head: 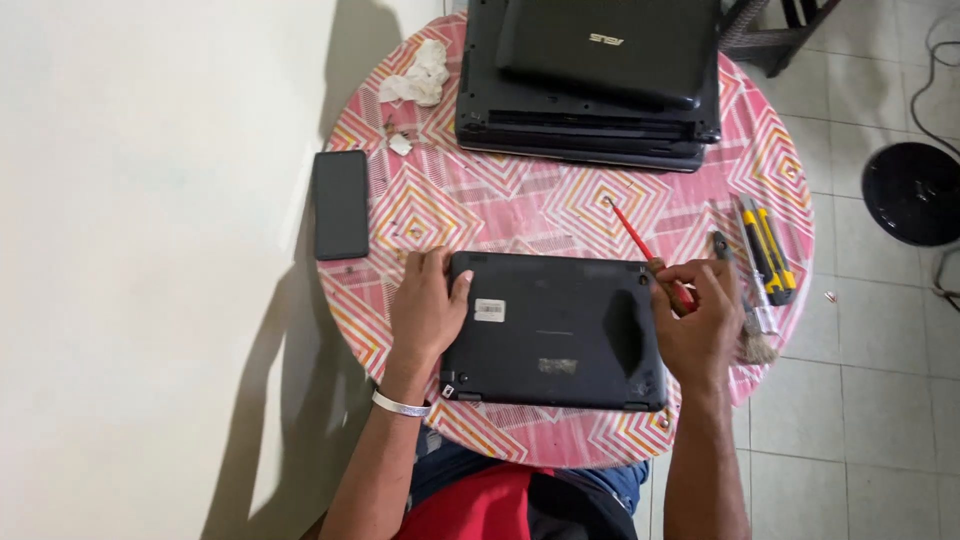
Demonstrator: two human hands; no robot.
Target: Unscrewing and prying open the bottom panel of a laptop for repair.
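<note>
Laptops [590,80] stacked beyond upturned laptop [553,330]; phone [341,204] left, cutter [768,249] right.

Stack of black laptops [590,90] cut off by the top edge, count of machines in the pile unclear. Handle of the red screwdriver [650,258] buried in the right hand [700,320], tip too small to make out. Left edge of the upturned black laptop [555,330] covered by the left hand [428,305]; its screws too small to see. Brush [755,335] partly hidden behind the right hand. Black round object [915,193] on the tiled floor cropped by the right edge, kind not identifiable. Dark furniture frame [775,30] sliced by the top edge. Small specks beside the crumpled white tissue [420,75] too tiny to identify.
</note>
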